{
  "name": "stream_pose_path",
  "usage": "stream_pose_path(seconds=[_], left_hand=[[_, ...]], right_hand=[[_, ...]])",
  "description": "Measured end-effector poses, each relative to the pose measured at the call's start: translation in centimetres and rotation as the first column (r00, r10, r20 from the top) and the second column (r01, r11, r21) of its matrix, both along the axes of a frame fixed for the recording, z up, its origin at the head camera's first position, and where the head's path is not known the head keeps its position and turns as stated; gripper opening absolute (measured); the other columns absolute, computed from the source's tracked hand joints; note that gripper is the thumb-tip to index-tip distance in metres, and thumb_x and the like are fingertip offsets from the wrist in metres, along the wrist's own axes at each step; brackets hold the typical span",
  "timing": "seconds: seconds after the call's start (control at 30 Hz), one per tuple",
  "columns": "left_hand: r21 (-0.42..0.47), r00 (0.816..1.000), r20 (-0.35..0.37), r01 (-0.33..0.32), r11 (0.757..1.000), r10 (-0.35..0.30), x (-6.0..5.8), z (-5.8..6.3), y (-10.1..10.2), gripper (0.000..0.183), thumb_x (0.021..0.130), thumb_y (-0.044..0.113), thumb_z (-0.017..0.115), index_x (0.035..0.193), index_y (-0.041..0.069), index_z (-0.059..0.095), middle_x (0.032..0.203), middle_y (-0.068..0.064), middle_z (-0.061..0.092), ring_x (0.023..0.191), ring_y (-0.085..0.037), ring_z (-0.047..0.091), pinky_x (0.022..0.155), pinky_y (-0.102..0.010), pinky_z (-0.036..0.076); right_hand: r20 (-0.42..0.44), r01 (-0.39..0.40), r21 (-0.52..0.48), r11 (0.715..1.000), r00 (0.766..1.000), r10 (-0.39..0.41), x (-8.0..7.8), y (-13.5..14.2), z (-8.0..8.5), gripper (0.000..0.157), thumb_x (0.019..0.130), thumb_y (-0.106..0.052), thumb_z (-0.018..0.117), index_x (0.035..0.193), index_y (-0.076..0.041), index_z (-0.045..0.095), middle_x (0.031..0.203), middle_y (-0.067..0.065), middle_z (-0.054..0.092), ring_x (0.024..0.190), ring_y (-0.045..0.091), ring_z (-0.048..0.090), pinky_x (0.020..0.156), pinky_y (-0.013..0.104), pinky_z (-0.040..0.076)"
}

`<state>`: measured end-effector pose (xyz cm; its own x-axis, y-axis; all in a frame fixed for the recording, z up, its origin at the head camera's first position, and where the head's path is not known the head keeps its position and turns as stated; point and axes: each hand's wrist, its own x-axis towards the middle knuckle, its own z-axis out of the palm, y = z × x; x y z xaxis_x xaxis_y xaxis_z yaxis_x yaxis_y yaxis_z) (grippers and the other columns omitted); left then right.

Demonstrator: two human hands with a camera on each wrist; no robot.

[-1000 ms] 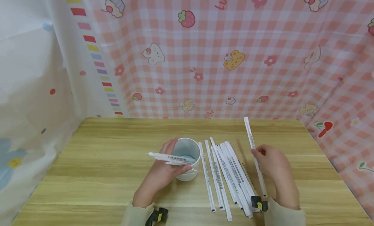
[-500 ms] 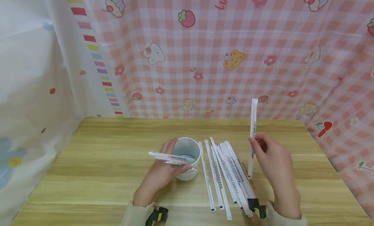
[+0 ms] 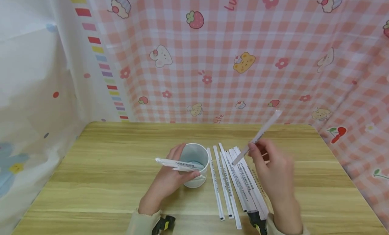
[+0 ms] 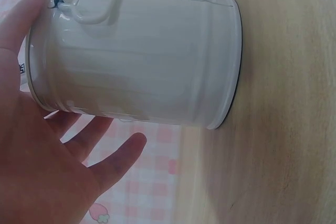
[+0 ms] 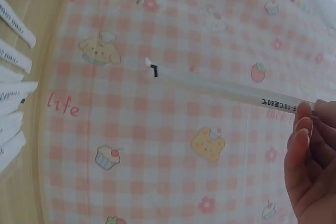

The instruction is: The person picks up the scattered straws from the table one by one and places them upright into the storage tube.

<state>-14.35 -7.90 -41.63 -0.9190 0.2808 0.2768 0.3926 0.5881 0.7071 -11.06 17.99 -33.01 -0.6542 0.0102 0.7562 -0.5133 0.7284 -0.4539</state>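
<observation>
My left hand (image 3: 168,181) holds a small white metal pail (image 4: 142,56) by its rim, thumb on the near side and fingers round the far side. Several paper-wrapped straws (image 3: 179,164) lean out of the pail to the left, over the hand. Between thumb and fingertips, my right hand (image 3: 273,171) pinches one wrapped straw (image 5: 226,92) near its middle. That straw is raised and tilted, its lower end overlapping the pile in the head view. More wrapped straws (image 3: 243,181) lie side by side on the table, right of the pail.
The wooden table (image 3: 100,181) reaches back to a pink checked cloth (image 3: 182,86) hanging behind it. A white cloth (image 3: 30,93) hangs at the left. Black wrist cameras sit at both cuffs, the right one over the lower ends of the straws.
The right hand has lifted its straw off the table's right side and moved left over the pile, tilting the straw's top rightward. The left hand and pail have stayed put.
</observation>
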Motion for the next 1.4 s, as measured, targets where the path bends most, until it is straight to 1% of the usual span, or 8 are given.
stream_pose_path(seconds=[0.17, 0.33, 0.53, 0.8, 0.97, 1.2, 1.33, 1.4], left_hand=[[-0.010, 1.000, -0.021, -0.002, 1.000, 0.002, -0.1, -0.2, -0.1, 0.098, 0.066, 0.057, 0.065, 0.140, 0.008, 0.023, 0.136, -0.011, 0.029, 0.120, -0.025, 0.034, 0.094, -0.043, 0.036], [-0.016, 0.999, -0.042, -0.001, 1.000, 0.000, -0.1, -0.4, -0.1, 0.097, 0.067, 0.057, 0.065, 0.140, 0.008, 0.024, 0.136, -0.011, 0.030, 0.120, -0.025, 0.034, 0.094, -0.043, 0.037], [-0.021, 0.999, -0.052, 0.001, 1.000, -0.002, -0.1, -0.3, -0.1, 0.098, 0.067, 0.056, 0.066, 0.140, 0.007, 0.023, 0.136, -0.012, 0.030, 0.120, -0.025, 0.034, 0.093, -0.043, 0.037], [-0.028, 0.998, -0.063, 0.007, 1.000, -0.009, 0.0, -0.2, -0.1, 0.098, 0.067, 0.054, 0.067, 0.140, 0.005, 0.023, 0.136, -0.014, 0.030, 0.120, -0.026, 0.035, 0.094, -0.043, 0.037], [-0.034, 0.996, -0.093, 0.016, 0.999, -0.019, -0.1, -0.2, -0.1, 0.097, 0.068, 0.052, 0.068, 0.139, 0.004, 0.023, 0.135, -0.014, 0.031, 0.118, -0.026, 0.036, 0.092, -0.043, 0.038], [-0.042, 0.979, -0.196, 0.048, 0.998, -0.055, -0.2, -0.2, -0.1, 0.094, 0.068, 0.042, 0.073, 0.137, -0.002, 0.026, 0.132, -0.018, 0.034, 0.117, -0.027, 0.037, 0.092, -0.043, 0.039], [-0.037, 0.972, -0.222, 0.068, 0.997, -0.075, -0.2, -0.3, -0.2, 0.093, 0.068, 0.038, 0.075, 0.136, -0.003, 0.026, 0.132, -0.019, 0.034, 0.118, -0.027, 0.037, 0.092, -0.042, 0.039], [-0.040, 0.970, -0.230, 0.072, 0.997, -0.079, -0.3, -0.3, -0.2, 0.093, 0.069, 0.037, 0.075, 0.136, -0.004, 0.025, 0.132, -0.019, 0.033, 0.119, -0.027, 0.036, 0.093, -0.041, 0.039]], right_hand=[[-0.104, -0.059, -0.021, 0.998, 0.993, 0.056, 0.4, -1.3, 0.3, 0.010, 0.079, -0.005, 0.066, 0.088, -0.003, 0.063, 0.071, -0.002, 0.063, 0.055, 0.006, 0.055, 0.047, 0.013, 0.044], [-0.181, -0.128, -0.032, 0.991, 0.976, 0.120, 0.6, -2.5, 0.4, 0.011, 0.083, -0.010, 0.063, 0.090, -0.002, 0.064, 0.073, -0.002, 0.064, 0.056, 0.006, 0.056, 0.049, 0.014, 0.045], [-0.218, -0.177, -0.005, 0.984, 0.961, 0.171, 0.9, -3.7, 0.4, 0.017, 0.086, -0.018, 0.059, 0.090, -0.002, 0.064, 0.073, -0.002, 0.064, 0.057, 0.005, 0.056, 0.050, 0.014, 0.045], [-0.151, -0.154, 0.067, 0.986, 0.975, 0.162, 0.6, -5.2, -0.8, 0.022, 0.088, -0.030, 0.055, 0.090, -0.010, 0.065, 0.074, -0.007, 0.063, 0.057, 0.003, 0.054, 0.049, 0.013, 0.042], [-0.058, -0.176, 0.148, 0.973, 0.981, 0.186, -0.1, -6.2, -2.2, 0.013, 0.086, -0.025, 0.059, 0.088, -0.012, 0.062, 0.071, -0.008, 0.059, 0.053, 0.002, 0.046, 0.047, 0.015, 0.039], [0.086, -0.175, 0.298, 0.938, 0.984, 0.156, -0.8, -7.4, -4.1, 0.011, 0.085, -0.024, 0.060, 0.085, -0.014, 0.060, 0.066, -0.011, 0.053, 0.052, 0.000, 0.041, 0.044, 0.015, 0.035], [0.146, -0.172, 0.382, 0.908, 0.982, 0.124, -1.0, -7.8, -4.8, 0.011, 0.084, -0.026, 0.061, 0.084, -0.015, 0.061, 0.063, -0.012, 0.049, 0.049, 0.000, 0.037, 0.042, 0.014, 0.030], [0.187, -0.190, 0.402, 0.896, 0.975, 0.123, -1.0, -7.9, -5.0, 0.011, 0.084, -0.027, 0.062, 0.085, -0.016, 0.062, 0.066, -0.012, 0.052, 0.050, 0.000, 0.039, 0.043, 0.014, 0.032]])
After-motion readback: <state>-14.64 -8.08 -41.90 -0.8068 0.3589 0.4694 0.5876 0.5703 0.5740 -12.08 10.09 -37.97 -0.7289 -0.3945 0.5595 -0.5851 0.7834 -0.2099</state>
